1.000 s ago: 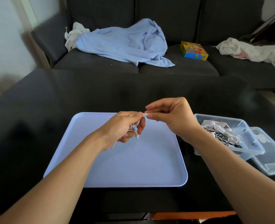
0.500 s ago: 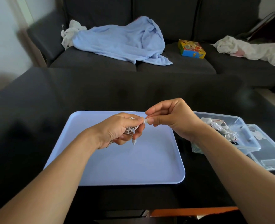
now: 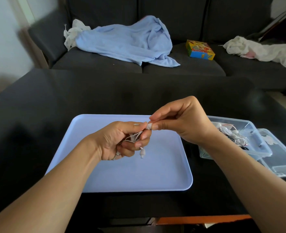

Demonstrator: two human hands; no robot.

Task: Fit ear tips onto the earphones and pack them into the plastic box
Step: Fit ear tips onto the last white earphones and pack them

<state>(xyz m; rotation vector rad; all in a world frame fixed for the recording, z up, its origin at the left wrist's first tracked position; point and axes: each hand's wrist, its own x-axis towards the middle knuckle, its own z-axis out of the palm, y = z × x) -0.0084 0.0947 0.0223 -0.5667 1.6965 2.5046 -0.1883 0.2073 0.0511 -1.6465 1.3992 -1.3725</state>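
Across the top of the frame runs a dark grey sofa (image 3: 181, 69) with a crumpled light blue blanket (image 3: 128, 42) at upper centre-left, a small colourful box (image 3: 200, 49) right of it, and pale cloths (image 3: 263, 50) bunched at the upper right. Below it I see a black glossy table (image 3: 54, 101) filling the middle, and on it a light blue tray (image 3: 139, 172) at centre. Just right of the tray sits the clear plastic box (image 3: 250, 132), open, with a tangle of white earphones and thin wires inside; its lid (image 3: 283, 158) lies beside it toward the right edge. Above the tray, my left hand (image 3: 120, 140) is curled around a bundle of white earphones (image 3: 134, 137), the cord looped in the palm, one earbud (image 3: 142, 153) dangling below the fingers and a metal plug poking out near the heel of the hand. My right hand (image 3: 181, 121) pinches a small white ear tip (image 3: 149, 126) between thumb and forefinger, pressed against the left fingertips at centre frame. Whether the tip is seated on the earbud I cannot tell.
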